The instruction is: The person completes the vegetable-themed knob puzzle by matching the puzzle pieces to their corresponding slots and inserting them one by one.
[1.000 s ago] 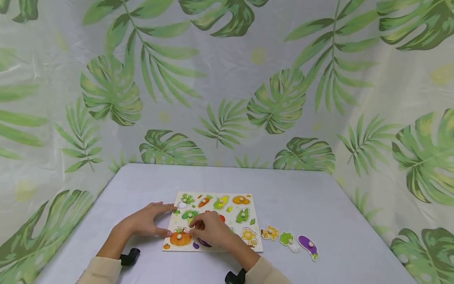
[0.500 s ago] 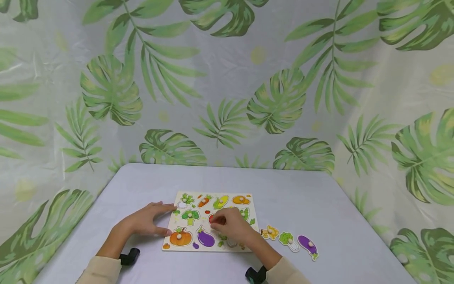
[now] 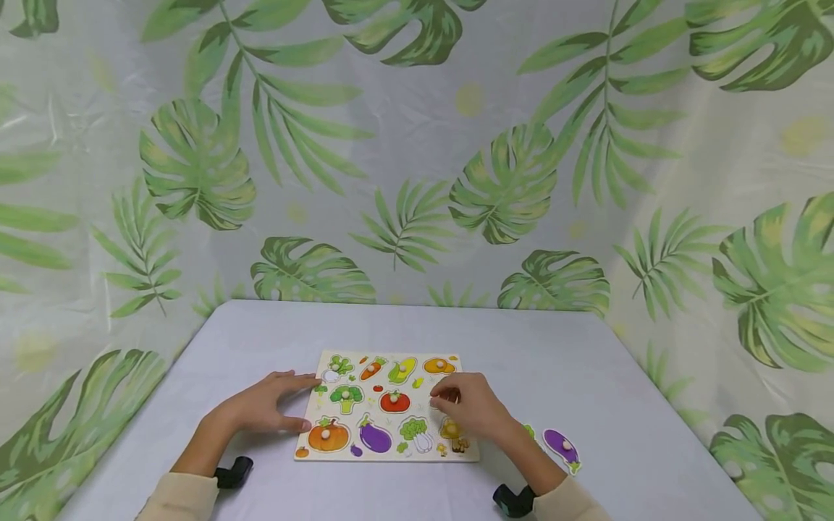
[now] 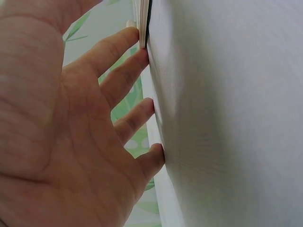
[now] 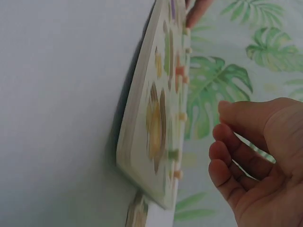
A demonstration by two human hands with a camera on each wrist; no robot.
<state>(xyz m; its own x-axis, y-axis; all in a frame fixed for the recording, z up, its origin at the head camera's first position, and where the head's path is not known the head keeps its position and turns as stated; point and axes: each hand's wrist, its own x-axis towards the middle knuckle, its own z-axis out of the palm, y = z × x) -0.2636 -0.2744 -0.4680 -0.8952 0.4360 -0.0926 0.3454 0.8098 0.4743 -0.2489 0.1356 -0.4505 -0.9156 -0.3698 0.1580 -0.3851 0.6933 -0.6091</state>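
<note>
A wooden vegetable puzzle board (image 3: pixel 386 456) lies on the white table. My left hand (image 3: pixel 270 405) rests at its left edge, fingers spread and fingertips touching it. Knobbed pieces sit in it, such as the tomato (image 3: pixel 394 403), broccoli (image 3: pixel 346 396) and pumpkin (image 3: pixel 329 437). The eggplant slot (image 3: pixel 374 437) and bok choy slot (image 3: pixel 417 435) show printed pictures without knobs. Over the board's right side hovers my right hand (image 3: pixel 478 410), fingers loosely curled around nothing. It covers the asparagus spot and part of the mushroom slot (image 3: pixel 451 432).
Right of the board lie a loose eggplant piece (image 3: pixel 562 449) and a bok choy piece (image 3: pixel 529 431), mostly hidden by the right wrist. Another loose piece (image 5: pixel 137 213) shows edge-on beside the board in the right wrist view. A leaf-patterned curtain (image 3: pixel 417 145) stands behind the table (image 3: pixel 365 329).
My right hand has moved rightward from the board's lower middle to its right edge, uncovering the tomato piece and the eggplant and bok choy slots. My left hand stays put.
</note>
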